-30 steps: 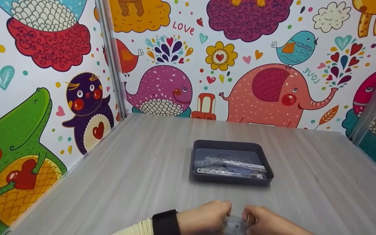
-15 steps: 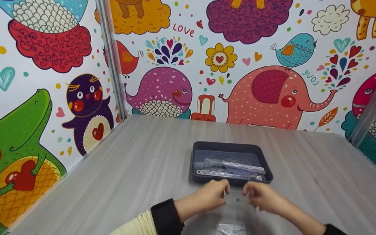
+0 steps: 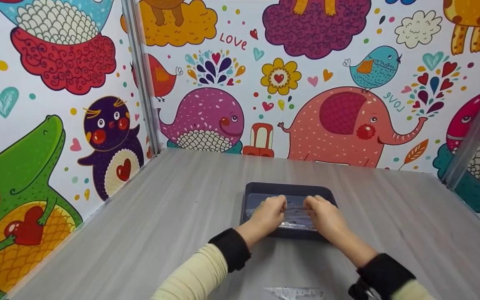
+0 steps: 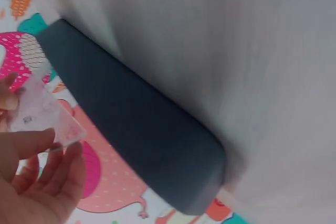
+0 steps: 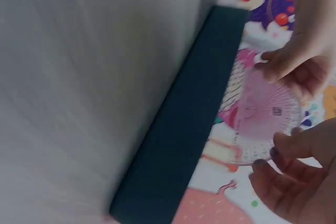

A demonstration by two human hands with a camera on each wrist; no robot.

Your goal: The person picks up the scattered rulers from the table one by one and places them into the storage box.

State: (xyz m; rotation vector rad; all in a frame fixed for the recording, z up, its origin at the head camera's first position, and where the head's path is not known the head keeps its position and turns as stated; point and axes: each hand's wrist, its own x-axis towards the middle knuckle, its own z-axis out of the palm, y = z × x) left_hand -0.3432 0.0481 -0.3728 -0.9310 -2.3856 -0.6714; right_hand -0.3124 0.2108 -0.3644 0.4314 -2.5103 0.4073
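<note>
Grey wood-grain table (image 3: pixel 173 216), cartoon-animal walls (image 3: pixel 340 75), dark tray (image 3: pixel 246 196)

Your left hand (image 3: pixel 268 213) and right hand (image 3: pixel 323 214) hold the protractor (image 5: pixel 265 119) between them over the tray (image 3: pixel 251 191), which sits mid-table (image 3: pixel 173 216), with a ruler (image 3: pixel 296 292) lying nearer you before the tray.

Clear protractor (image 4: pixel 44 116) beside dark tray (image 4: pixel 142 129)
</note>
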